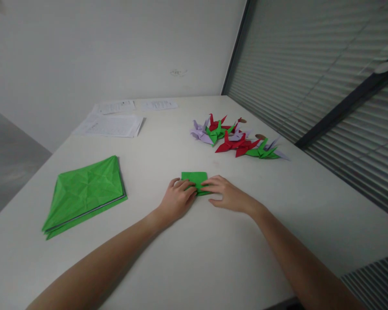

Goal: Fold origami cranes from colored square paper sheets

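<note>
A small folded piece of green origami paper [194, 177] lies flat on the white table between my two hands. Over its lower left part bends my left hand [178, 196], with the fingers close together and gripping the paper's edge; its thumb is mostly hidden. From the right, my right hand [224, 193] rests its fingertips on the paper's right side. Those fingers are stretched and somewhat apart, and the thumb stands off below, touching no paper. The lower corners of the folded piece are partly covered by the fingers.
A stack of creased green paper [89, 185] lies to the left. Folded red, green and purple paper cranes [236, 140] are grouped at the back right. Printed sheets [113, 125] lie at the back left. Window blinds [294, 64] border the table's right side.
</note>
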### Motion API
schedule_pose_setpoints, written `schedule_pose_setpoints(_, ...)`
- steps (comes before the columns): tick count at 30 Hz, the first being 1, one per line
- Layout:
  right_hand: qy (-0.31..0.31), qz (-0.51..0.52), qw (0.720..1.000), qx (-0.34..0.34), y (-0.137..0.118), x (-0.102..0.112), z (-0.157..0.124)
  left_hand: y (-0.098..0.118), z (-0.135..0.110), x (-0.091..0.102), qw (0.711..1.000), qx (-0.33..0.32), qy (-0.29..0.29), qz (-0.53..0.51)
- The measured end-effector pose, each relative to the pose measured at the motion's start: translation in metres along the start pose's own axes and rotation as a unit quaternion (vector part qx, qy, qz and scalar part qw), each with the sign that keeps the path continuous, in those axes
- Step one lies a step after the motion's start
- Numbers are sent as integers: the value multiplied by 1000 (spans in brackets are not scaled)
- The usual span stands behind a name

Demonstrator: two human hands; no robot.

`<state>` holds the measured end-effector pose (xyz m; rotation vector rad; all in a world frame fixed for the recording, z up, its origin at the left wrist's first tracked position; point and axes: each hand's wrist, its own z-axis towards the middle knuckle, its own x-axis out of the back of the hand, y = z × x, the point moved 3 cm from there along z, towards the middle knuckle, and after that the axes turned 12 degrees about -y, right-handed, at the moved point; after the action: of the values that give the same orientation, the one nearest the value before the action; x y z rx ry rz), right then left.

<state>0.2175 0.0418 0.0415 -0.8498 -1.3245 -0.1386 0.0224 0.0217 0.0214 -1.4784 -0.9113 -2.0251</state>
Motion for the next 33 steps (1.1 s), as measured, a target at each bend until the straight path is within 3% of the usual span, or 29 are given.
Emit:
schedule_pose_setpoints(5,24,22,999,7,12,-6,2,-2,0,-1,1000,-5,-2,-20)
schedule_pose_setpoints(8,45,61,997,8,22,-6,1,2,-1,0,998,-43,-17,-38)
schedule_pose_setpoints(15,87,120,986,-73,45,-4,-5,8,-3,4,988,-111,-70,-77)
schedule_pose_setpoints(20,89,131,983,-92,42,-4,-2,11,-5,3,984,-139,-90,-65)
schedule_pose_setpoints(25,110,173,967,-154,42,-7,2,14,-6,2,984,-149,-86,-41)
schedule_pose_setpoints(33,146,57,966,-206,34,-17,6,15,-5,7,980,-173,-91,-34)
